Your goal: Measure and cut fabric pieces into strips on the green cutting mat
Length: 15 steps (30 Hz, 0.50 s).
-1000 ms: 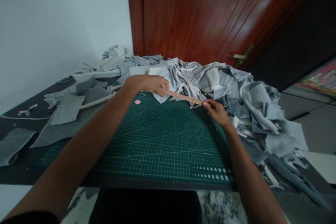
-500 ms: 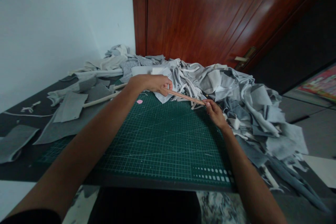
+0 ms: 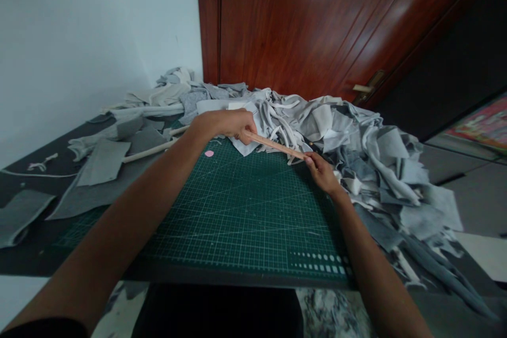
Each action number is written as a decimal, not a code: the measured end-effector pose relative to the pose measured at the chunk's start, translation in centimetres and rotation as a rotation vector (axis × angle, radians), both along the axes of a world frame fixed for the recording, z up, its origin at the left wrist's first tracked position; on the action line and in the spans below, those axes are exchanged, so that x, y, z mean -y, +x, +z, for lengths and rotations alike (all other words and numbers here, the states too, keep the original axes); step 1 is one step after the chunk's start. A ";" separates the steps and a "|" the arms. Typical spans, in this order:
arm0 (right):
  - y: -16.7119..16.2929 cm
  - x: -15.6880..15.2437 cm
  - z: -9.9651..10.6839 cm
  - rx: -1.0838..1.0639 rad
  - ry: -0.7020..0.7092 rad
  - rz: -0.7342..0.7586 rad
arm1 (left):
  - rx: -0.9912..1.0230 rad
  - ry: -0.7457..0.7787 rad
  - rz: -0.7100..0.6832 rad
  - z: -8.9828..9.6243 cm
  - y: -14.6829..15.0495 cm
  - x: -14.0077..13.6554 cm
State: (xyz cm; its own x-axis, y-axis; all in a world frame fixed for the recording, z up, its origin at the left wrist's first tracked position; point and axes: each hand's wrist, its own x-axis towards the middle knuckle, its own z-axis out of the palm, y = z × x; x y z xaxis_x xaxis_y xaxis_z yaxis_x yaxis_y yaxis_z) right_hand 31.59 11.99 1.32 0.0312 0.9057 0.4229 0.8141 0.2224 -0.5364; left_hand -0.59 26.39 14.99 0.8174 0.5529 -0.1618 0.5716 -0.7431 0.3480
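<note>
Between my two hands stretches a thin, straight, pinkish-tan strip (image 3: 276, 145), flat like a ruler; I cannot make out its material or any markings. My left hand (image 3: 241, 124) is closed on its upper left end. At the lower right end my right hand (image 3: 320, 170) pinches it between thumb and fingers. The strip slants over the far part of the green cutting mat (image 3: 253, 216), in front of pale cloth scraps. On the mat, left of the strip, lies a small pink round piece (image 3: 209, 153).
Grey and white cloth scraps (image 3: 356, 142) are heaped along the table's back and right side. Grey cloth pieces (image 3: 105, 163) and a knotted white cord (image 3: 43, 163) lie at left. A wooden door (image 3: 285, 26) and a white wall (image 3: 99, 26) stand behind.
The strip has turned so that more of its flat face shows. Both hands have shifted slightly left, still holding its ends.
</note>
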 end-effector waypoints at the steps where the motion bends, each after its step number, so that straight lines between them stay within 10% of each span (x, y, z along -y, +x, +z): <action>1: 0.0 0.0 0.0 -0.001 0.000 0.005 | -0.003 -0.004 -0.001 0.0 0.0 0.0; 15: 0.2 0.0 -0.1 -0.015 0.000 -0.010 | 0.029 0.053 -0.041 -0.1 0.3 -0.1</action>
